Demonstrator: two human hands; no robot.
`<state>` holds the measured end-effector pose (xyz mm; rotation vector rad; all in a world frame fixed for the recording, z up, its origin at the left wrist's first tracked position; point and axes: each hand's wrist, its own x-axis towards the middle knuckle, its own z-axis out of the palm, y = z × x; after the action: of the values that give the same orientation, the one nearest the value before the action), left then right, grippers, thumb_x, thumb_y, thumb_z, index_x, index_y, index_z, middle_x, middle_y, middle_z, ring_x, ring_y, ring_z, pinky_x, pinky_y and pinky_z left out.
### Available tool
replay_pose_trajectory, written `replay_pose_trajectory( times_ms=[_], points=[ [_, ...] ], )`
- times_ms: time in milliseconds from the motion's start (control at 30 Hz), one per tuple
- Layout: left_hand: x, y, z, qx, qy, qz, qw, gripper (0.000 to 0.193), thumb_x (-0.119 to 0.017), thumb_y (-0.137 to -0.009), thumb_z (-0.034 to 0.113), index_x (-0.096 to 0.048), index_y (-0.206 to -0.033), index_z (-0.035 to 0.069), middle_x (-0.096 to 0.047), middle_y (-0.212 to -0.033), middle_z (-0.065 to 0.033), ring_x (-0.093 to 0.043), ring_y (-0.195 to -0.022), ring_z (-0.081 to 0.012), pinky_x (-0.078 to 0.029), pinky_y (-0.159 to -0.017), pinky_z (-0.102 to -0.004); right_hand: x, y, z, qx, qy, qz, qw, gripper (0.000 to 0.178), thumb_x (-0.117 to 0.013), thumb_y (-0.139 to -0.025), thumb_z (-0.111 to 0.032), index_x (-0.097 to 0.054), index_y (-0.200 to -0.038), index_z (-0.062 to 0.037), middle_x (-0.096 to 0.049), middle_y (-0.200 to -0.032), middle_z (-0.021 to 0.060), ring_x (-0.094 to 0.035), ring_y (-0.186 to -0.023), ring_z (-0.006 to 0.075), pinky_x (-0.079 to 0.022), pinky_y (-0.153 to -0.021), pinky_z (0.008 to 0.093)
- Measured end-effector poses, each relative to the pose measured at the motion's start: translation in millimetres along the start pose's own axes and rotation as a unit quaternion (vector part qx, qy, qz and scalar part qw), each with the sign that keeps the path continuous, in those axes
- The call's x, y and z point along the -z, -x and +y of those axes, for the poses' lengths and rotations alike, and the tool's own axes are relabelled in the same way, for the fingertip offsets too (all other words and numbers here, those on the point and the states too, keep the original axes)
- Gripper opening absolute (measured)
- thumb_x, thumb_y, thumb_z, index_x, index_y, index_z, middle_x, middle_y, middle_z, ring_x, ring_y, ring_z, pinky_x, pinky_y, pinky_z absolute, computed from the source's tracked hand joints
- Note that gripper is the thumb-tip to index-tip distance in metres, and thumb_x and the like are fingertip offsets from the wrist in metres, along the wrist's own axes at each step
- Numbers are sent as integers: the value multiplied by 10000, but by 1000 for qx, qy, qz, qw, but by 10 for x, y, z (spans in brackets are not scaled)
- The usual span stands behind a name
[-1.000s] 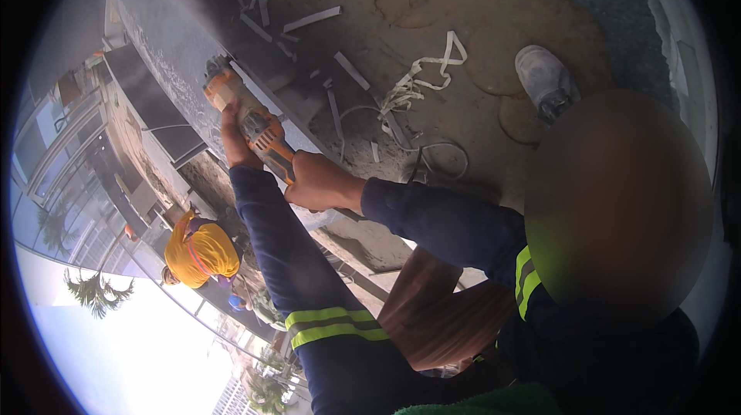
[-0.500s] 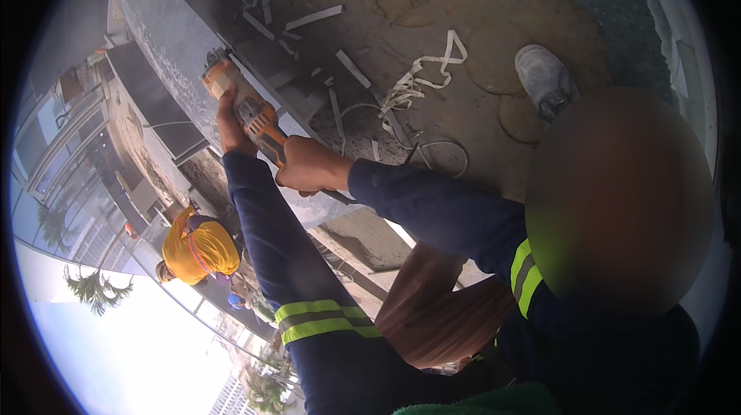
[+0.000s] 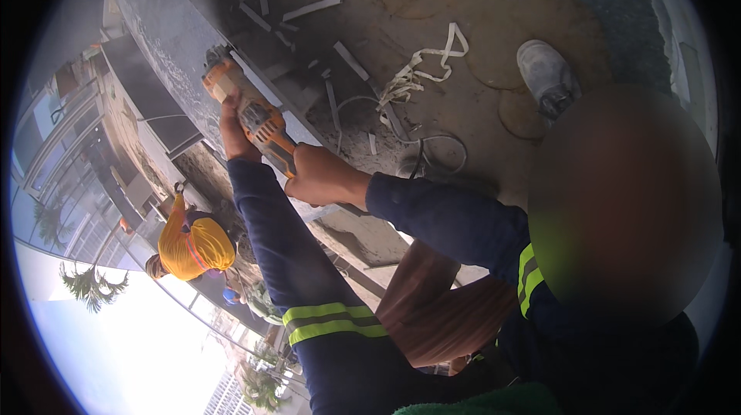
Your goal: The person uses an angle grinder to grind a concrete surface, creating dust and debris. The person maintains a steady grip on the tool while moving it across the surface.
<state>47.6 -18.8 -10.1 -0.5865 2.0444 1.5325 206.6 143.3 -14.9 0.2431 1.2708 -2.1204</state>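
Observation:
Both my hands hold an orange and grey power tool (image 3: 264, 123), which looks like an angle grinder. My left hand (image 3: 233, 131) is closed around its front part, close to the head. My right hand (image 3: 326, 174) grips the rear handle, fingers wrapped round it. The tool's head lies over a long pale grey slab (image 3: 158, 21), near the slab's edge. Whatever disc or blade it carries cannot be made out. Hazy dust hangs around the tool's front end.
Broken pale strips (image 3: 312, 8) litter the dusty floor beyond the slab. A tangled whitish strap (image 3: 432, 56) and a thin cable (image 3: 455, 141) lie nearby. A shoe (image 3: 546, 72) stands at upper right. A co-worker in a yellow top (image 3: 197, 245) bends at lower left.
My right hand and the tool's rear end have shifted slightly right, with the tool still held in both hands. The co-worker's arm now reaches farther upward in the picture.

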Motion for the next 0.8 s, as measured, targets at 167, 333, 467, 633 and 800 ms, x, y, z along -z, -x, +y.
replay_pose_trajectory(
  times_ms=[167, 333, 467, 633, 800],
  points=[
    [88, -162, 85, 11, -5, -3, 1000, 533, -711, -980, 452, -596, -1294, 38, -699, -987, -116, -731, -840, -251, -630, -749, -418, -26, -145, -28, 8, -30, -9, 999, 303, -674, -839, -75, -617, -1006, 171, -707, -740, 235, -747, -636, 298, -565, -597, 424],
    [-29, -170, 162, 3, -12, -3, 1000, 502, -696, -993, 445, -599, -1271, 37, -706, -963, -108, -734, -825, -246, -632, -745, -411, 21, -270, -74, -10, -55, -16, 998, 263, -669, -851, -60, -614, -976, 164, -691, -726, 220, -736, -612, 284, -546, -546, 410],
    [-3, -204, 163, 2, -17, 0, 1000, 501, -701, -991, 456, -611, -1254, 39, -711, -949, -103, -734, -817, -243, -633, -748, -410, 26, -234, -125, -17, -56, -24, 998, 245, -666, -858, -57, -619, -965, 158, -683, -712, 211, -733, -602, 284, -541, -530, 402],
    [0, -66, 81, 1, -17, -12, 1000, 514, -715, -979, 466, -620, -1250, 40, -714, -950, -100, -733, -818, -241, -635, -752, -406, -17, -113, -17, -5, -24, -18, 1000, 266, -669, -856, -70, -625, -978, 162, -692, -707, 215, -739, -614, 283, -559, -571, 411],
    [32, 44, -47, -13, 6, -13, 1000, 545, -729, -964, 471, -609, -1278, 42, -706, -972, -103, -733, -833, -239, -635, -745, -403, -67, 35, 79, 1, -6, 10, 1000, 314, -694, -838, -94, -658, -990, 178, -719, -711, 260, -771, -653, 344, -595, -633, 429]
  ],
)
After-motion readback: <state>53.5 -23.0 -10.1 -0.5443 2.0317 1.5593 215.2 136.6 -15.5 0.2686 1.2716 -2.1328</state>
